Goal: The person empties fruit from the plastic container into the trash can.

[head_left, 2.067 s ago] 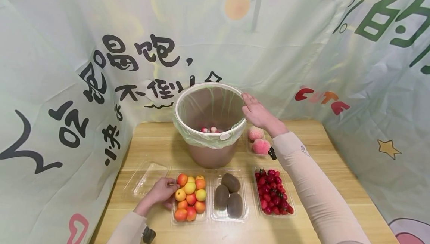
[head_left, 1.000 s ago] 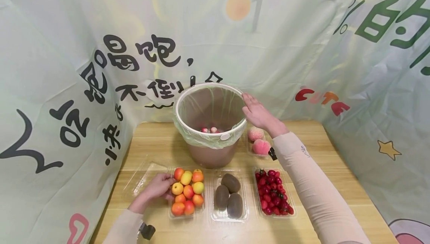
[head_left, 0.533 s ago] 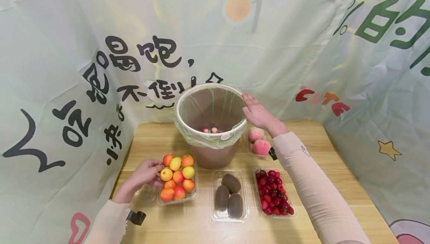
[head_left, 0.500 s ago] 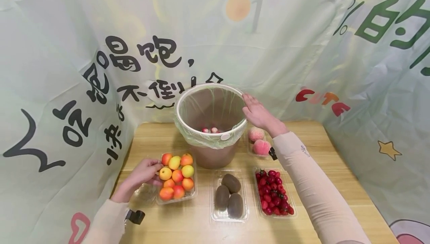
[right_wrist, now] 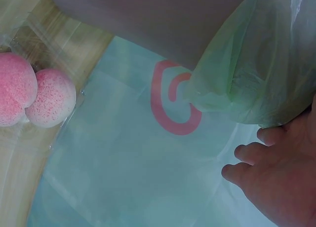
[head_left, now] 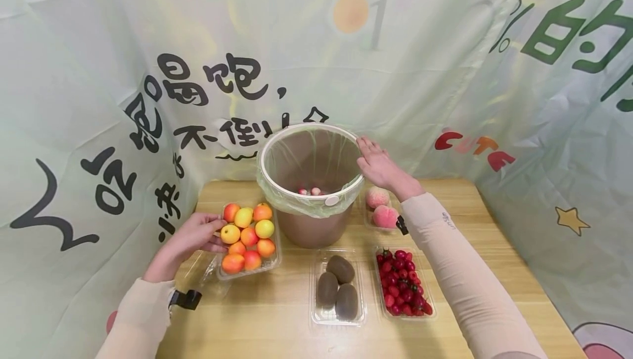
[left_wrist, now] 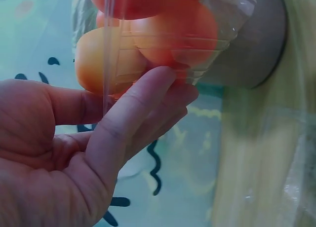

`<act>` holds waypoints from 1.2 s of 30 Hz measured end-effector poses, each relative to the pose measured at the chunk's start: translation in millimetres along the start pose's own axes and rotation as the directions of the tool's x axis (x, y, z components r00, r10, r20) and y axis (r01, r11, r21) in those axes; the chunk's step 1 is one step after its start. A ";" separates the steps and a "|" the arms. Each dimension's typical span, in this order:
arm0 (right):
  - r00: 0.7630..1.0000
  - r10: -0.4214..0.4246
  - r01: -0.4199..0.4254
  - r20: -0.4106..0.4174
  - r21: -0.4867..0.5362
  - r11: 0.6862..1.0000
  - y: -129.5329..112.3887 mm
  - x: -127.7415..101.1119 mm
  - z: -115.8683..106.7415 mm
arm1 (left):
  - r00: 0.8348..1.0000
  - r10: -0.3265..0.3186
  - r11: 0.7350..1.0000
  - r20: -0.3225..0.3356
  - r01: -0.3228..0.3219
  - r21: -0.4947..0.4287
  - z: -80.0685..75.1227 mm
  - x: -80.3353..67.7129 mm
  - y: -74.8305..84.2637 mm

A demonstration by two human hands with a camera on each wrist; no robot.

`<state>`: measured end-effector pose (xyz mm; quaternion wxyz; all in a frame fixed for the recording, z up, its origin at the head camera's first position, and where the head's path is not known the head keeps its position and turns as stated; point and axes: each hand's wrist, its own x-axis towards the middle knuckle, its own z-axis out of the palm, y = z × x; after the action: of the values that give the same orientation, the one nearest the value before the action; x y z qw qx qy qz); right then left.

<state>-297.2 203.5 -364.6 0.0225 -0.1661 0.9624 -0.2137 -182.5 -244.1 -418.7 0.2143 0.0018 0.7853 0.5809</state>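
Observation:
My left hand grips the left side of a transparent plastic box filled with several orange, red and yellow apricot-like fruits. The box is raised off the table and slightly tilted, left of the bin. In the left wrist view, the thumb and fingers pinch its thin wall. A brown trash bin, lined with a pale green bag, stands mid-table. My right hand rests on its right rim with fingers extended. Small red and white round items lie inside the bin; their kind is unclear.
Three kiwis sit in a transparent box in front of the bin. A box of small red fruits is to its right. Two pink peaches lie behind, near my right sleeve. Transparent plastic lies below my left hand. Printed cloth encloses the table.
My left hand has lifted the fruit box from beside the kiwis and carried it left and farther back. My right hand has stayed on the bin's rim.

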 end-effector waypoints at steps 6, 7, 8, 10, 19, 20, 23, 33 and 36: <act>1.000 -0.003 0.003 0.006 -0.005 1.000 0.3 0.4 -0.4 | 1.000 0.019 0.999 0.013 -0.020 0.032 -11.1 -0.1 18.0; 1.000 -0.003 0.003 0.006 -0.004 1.000 0.4 0.3 -0.4 | 1.000 0.016 0.999 0.014 -0.017 0.034 -12.7 -0.2 20.4; 1.000 -0.001 0.001 0.006 -0.004 1.000 0.6 0.3 -0.3 | 1.000 0.013 0.999 0.013 -0.013 0.036 -14.0 -0.6 22.5; 1.000 0.000 0.000 0.005 -0.003 1.000 0.6 0.1 -0.3 | 1.000 -0.002 0.999 0.014 0.001 0.041 -16.6 -1.9 27.0; 1.000 0.001 -0.001 0.004 0.002 1.000 -0.4 -0.3 -0.3 | 0.999 -0.002 0.998 0.042 -0.001 0.067 -33.4 -11.4 36.3; 1.000 0.000 0.000 0.003 0.003 1.000 -0.2 -0.5 -0.3 | 0.999 0.008 0.998 0.051 -0.012 0.069 -35.6 -12.4 37.0; 1.000 -0.005 0.005 -0.001 0.001 1.000 0.2 -0.9 -0.3 | 0.998 0.024 0.997 0.059 -0.028 0.065 -42.3 -16.3 39.3; 1.000 -0.002 0.002 -0.006 -0.004 1.000 0.3 -0.7 0.1 | 0.999 0.044 0.997 -0.005 -0.043 0.067 -56.2 -21.7 62.5; 1.000 0.000 0.000 -0.005 -0.006 1.000 0.5 0.1 0.9 | 0.999 0.046 0.996 0.000 -0.046 0.074 -56.3 -18.2 74.7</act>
<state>-297.3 203.5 -365.6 0.0193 -0.1657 0.9631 -0.2112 -203.4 -275.7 -331.2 0.2002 0.0273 0.8060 0.5563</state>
